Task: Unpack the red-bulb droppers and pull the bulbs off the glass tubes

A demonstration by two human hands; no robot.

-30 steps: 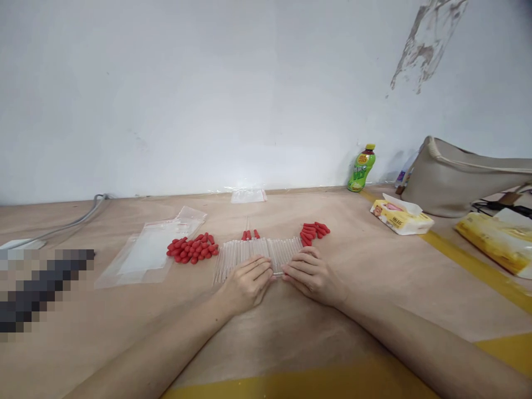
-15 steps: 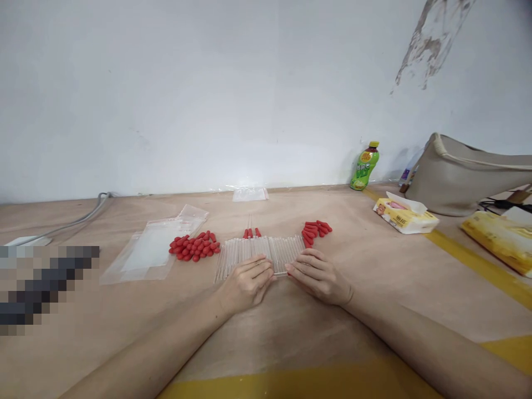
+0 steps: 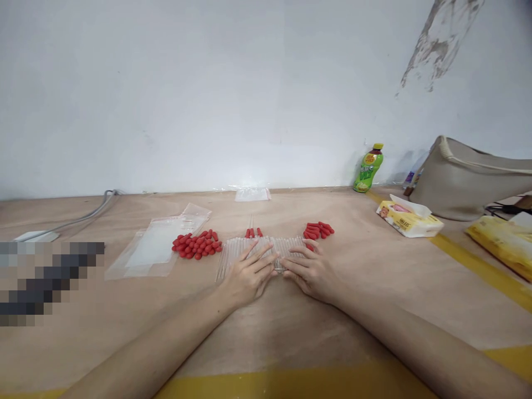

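A row of thin clear tubes lies side by side on the wooden table. My left hand rests over the middle of the row, fingers spread. Across the right part of the row lies my right hand, also with fingers apart; the two hands' fingertips nearly meet. Both palms hide the near ends of many tubes. Just beyond the row are a few red rubber bulbs with thin clear tubes pointing away from me. A heap of red bulbs sits to the left, a smaller group to the right.
Clear plastic bags lie at the left, near a grey cable. Another small bag is by the wall. At the right stand a green bottle, tissue packs and a beige bag. Yellow tape crosses the table.
My fingers have spread and reached farther forward over the tubes. My right hand has shifted left, closer to the left one. The view has turned slightly.
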